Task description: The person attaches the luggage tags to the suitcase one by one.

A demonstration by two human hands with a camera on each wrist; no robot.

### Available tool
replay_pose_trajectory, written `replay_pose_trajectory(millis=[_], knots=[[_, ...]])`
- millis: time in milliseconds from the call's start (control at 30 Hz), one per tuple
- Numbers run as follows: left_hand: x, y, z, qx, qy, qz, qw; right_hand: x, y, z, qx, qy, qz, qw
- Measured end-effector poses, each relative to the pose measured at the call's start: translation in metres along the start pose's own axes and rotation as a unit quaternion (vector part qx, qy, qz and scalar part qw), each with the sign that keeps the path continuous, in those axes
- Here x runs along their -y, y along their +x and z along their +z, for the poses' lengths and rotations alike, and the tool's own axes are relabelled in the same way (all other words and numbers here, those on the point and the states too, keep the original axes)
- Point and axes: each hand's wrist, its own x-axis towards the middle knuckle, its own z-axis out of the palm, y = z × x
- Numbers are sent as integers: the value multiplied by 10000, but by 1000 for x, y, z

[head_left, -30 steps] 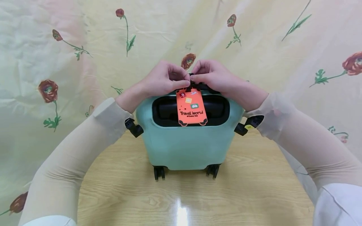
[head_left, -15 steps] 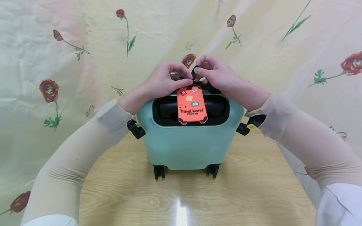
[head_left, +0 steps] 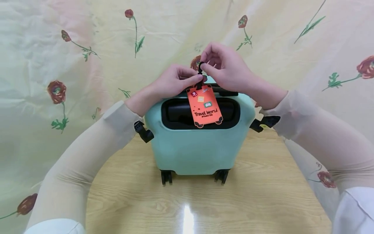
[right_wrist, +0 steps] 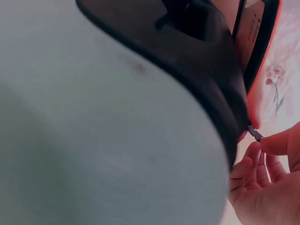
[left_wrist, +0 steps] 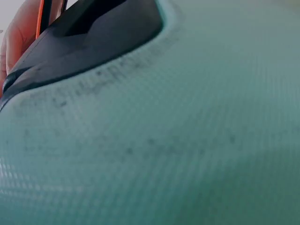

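Note:
An orange luggage tag [head_left: 205,107], printed "Travel World" and shaped like a small suitcase, hangs tilted in front of a mint-green suitcase [head_left: 198,151]. Its short black strap [head_left: 200,69] stands up above the suitcase's black top handle [head_left: 229,92]. My left hand [head_left: 176,81] pinches the strap's lower part, just over the tag. Higher up, my right hand [head_left: 230,68] pinches the strap's looped upper end between thumb and index finger. In the right wrist view, the strap end [right_wrist: 255,133] shows at those fingertips, and the tag's dark-edged back [right_wrist: 255,51] faces the camera.
The suitcase stands on its black wheels [head_left: 166,177] on a wood-grain table [head_left: 198,204]. A recessed black panel [head_left: 175,113] lies behind the tag. Flower-printed cloth [head_left: 102,19] hangs behind and at both sides. Black wrist devices [head_left: 143,131] sit close to the suitcase's sides.
My right hand has risen, drawing the strap's upper end up from the handle. My left hand has lifted slightly with the tag, which now tilts and hangs a little further right.

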Motion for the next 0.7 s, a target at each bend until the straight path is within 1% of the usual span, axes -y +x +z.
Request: replay_pose_trajectory(millis=[67,133,233,367,500,567,600,633,700], knots=[[0,1,0,-36,-86,-76,9999,3,0,-1,27,-188,-60,9998],[0,2,0,-58,35,-84,9999,4,-2,-2,25,-291,-81,9995],[-1,3,1,-102,258,-88,9996,5,-5,-3,-41,-307,-66,9995],[-2,4,1,-155,547,41,9984,3,-8,-1,-189,-358,-205,9990],[-2,3,2,-220,940,339,9948,0,-11,0,-275,-484,-337,9979],[-2,1,2,-327,1230,470,9908,-1,-14,-4,-231,-629,-279,9974],[-2,-1,2,-376,1429,540,9875,-1,-17,-7,-204,-741,-251,9967],[-2,-4,1,-429,1656,645,9832,-1,-20,-12,-176,-880,-209,9957],[-3,-14,-2,-564,2146,719,9724,-4,-31,-24,-104,-1186,-118,9928]])
